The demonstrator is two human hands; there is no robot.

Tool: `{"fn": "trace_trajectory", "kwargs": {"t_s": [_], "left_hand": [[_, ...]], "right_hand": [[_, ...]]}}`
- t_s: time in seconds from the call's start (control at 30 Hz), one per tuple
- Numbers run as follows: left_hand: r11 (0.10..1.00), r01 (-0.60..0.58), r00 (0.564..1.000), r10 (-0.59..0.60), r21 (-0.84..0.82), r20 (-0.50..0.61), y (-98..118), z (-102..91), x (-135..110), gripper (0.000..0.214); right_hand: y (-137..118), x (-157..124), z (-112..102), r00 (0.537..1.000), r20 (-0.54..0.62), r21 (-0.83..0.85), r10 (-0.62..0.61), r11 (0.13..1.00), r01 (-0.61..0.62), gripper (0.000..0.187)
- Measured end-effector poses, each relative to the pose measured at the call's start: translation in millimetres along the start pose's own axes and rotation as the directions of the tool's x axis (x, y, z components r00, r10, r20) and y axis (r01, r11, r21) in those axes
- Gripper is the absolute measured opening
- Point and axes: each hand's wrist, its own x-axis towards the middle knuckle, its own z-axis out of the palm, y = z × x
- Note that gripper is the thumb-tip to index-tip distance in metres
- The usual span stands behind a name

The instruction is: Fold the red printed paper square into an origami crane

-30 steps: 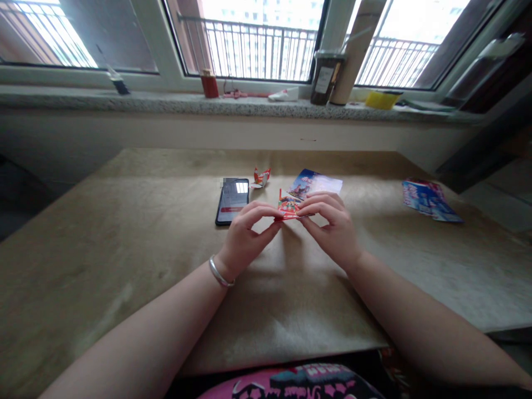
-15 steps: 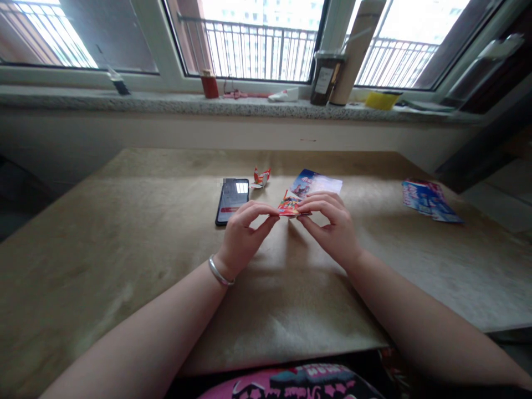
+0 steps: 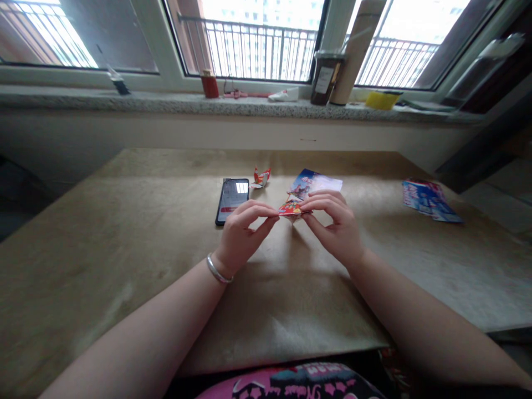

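A small red printed paper piece (image 3: 290,208), with folded-looking edges and a pale underside, is held just above the table between both hands. My left hand (image 3: 248,230) pinches its left end between thumb and fingers; a silver bangle is on that wrist. On the other side, my right hand (image 3: 334,224) grips the right end, its fingertips covering part of the print. Behind the right hand lies a blue printed sheet (image 3: 305,182) with a whitish right part. A folded red and white paper piece (image 3: 261,178) stands farther back.
A smartphone (image 3: 233,195) lies by my left hand, its screen lit. Several blue printed sheets (image 3: 430,200) are fanned out at the table's right. The window sill (image 3: 166,105) behind bears a red bottle (image 3: 209,84), a dark jar (image 3: 326,78) and a cardboard tube (image 3: 356,55).
The red paper piece has tilted flatter, and its pale underside shows more between the hands. My right hand has shifted slightly to the right. Everything else on the table is unchanged.
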Motion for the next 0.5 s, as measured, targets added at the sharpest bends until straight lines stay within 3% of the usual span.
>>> {"fn": "trace_trajectory", "kwargs": {"t_s": [0.5], "left_hand": [[1.000,-0.019,1.000,0.019,-0.017,0.006,-0.6,-0.1,-0.2,0.006]], "right_hand": [[0.0,-0.5,0.4,1.000,0.013,0.051,0.000,0.999,-0.001,0.007]]}}
